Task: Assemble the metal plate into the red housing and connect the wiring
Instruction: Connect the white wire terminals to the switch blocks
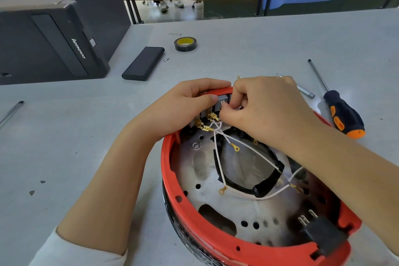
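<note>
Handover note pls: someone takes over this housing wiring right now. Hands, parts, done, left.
Left hand grips the far rim of the red housing, steadying it.
Right hand pinches a connector at the grey switch block.
Metal plate already sits inside the housing.
Two brass spade connectors sit at the block.
Left: loose ring terminals on the white wires. Screwdriver lies to the right.

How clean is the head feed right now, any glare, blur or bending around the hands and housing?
Head view: soft even light, faint shadows, no harsh glare on the metal plate. Wide-angle bending curves the table edge and the black computer case. The left hand and right hand are fairly sharp; the red housing softens slightly near the bottom edge.
</note>
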Demonstrator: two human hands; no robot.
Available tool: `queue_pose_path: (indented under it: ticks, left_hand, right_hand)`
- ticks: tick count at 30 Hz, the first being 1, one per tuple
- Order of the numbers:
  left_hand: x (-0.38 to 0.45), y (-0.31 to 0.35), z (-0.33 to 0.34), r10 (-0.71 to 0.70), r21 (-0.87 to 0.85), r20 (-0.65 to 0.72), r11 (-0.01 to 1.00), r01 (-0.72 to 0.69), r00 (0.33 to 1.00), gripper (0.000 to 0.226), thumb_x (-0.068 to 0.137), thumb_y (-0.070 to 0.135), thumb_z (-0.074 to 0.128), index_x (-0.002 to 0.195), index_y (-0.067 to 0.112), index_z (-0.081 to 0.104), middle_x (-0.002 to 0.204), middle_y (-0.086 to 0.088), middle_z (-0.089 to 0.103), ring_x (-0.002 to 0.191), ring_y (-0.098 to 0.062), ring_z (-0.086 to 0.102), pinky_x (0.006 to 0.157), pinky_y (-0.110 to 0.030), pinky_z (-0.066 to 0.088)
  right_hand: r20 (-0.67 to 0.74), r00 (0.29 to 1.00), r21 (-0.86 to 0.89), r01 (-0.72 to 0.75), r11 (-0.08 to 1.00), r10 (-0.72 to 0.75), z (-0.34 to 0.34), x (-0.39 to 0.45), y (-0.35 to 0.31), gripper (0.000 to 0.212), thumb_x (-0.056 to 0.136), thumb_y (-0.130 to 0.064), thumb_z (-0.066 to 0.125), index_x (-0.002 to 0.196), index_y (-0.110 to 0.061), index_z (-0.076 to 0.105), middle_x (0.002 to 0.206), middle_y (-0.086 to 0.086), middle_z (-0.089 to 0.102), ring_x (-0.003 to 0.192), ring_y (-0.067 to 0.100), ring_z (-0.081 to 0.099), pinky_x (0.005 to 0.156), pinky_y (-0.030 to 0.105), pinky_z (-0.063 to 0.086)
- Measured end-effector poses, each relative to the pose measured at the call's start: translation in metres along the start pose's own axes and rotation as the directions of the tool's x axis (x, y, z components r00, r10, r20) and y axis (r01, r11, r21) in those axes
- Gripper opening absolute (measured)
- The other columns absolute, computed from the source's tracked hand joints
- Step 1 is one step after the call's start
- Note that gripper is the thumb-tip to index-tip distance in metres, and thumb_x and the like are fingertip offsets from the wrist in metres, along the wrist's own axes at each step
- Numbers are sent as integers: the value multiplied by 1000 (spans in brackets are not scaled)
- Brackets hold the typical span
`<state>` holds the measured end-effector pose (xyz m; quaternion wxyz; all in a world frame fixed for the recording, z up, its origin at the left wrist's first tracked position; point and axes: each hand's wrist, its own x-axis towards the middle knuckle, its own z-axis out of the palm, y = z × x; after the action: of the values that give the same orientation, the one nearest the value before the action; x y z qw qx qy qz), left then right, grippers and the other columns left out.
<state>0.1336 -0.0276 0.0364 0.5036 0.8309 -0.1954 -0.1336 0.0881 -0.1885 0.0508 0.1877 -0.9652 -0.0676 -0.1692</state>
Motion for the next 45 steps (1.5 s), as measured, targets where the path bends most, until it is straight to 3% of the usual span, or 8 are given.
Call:
queue_pose_path:
  ticks: [6, 11, 24, 29, 33, 41, 45]
  left_hand:
    - [0, 0, 0, 4, 4, -8, 1000, -4, 1000, 37, 100, 9, 48, 128, 28, 62, 123, -17, 66, 118, -50, 52, 104, -62, 40]
    - [0, 1, 0, 0, 1, -5, 1000, 0, 1000, 37, 100, 8, 47, 128, 27, 62, 124, -21, 64, 118, -51, 52, 103, -61, 38]
    - [-1, 2, 0, -2, 7, 4, 1000, 2, 1000, 37, 101, 11, 48, 130, 29, 61, 126, -25, 62, 119, -50, 53, 105, -62, 39]
    - [-2, 3, 1, -7, -5, 3, 1000, 7, 1000, 37, 100, 9, 47, 130, 27, 60, 124, -22, 64, 119, -49, 52, 104, -62, 39]
    - [-3, 4, 2, -7, -2, -25, 1000, 7, 1000, 33, 99, 9, 50, 124, 28, 63, 119, -16, 68, 116, -45, 56, 101, -59, 43]
    - [-3, 3, 1, -18, 3, -117, 1000, 19, 993, 26, 93, 19, 62, 109, 36, 71, 106, -15, 73, 106, -43, 63, 93, -42, 50]
    - [-3, 4, 0, -33, -12, -109, 999, 31, 993, 25, 92, 19, 64, 108, 38, 71, 108, -16, 72, 108, -42, 62, 97, -43, 49]
  right_hand:
    - [13, 1000, 3, -5, 1000, 5, 0, 1, -1, 21, 80, -32, 58, 65, -17, 61, 57, -3, 55, 64, 12, 53, 84, 38, 35]
    - [44, 999, 39, -21, 999, 19, -3, 2, 0, 23, 79, -31, 60, 59, -20, 54, 49, -8, 46, 61, 7, 48, 86, 38, 35]
    - [37, 999, 68, -15, 998, 12, -1, 1, 0, 24, 81, -31, 59, 61, -18, 60, 49, -6, 47, 60, 8, 50, 82, 37, 38]
    - [81, 996, 149, 16, 989, -28, -3, 0, 6, 26, 85, -33, 60, 61, -29, 50, 48, -12, 41, 55, 3, 42, 78, 32, 33]
    - [149, 985, 137, 66, 988, -86, -8, -3, 9, 9, 79, -27, 60, 73, -32, 55, 56, -12, 44, 62, 3, 44, 74, 29, 29]
    - [153, 985, 136, 62, 989, -83, -12, -2, 11, 15, 80, -26, 62, 68, -33, 57, 49, -11, 47, 57, 3, 47, 74, 24, 27]
    - [150, 985, 117, 62, 991, -79, -12, -1, 8, 23, 80, -26, 61, 60, -34, 54, 58, -36, 51, 63, -2, 50, 81, 26, 34]
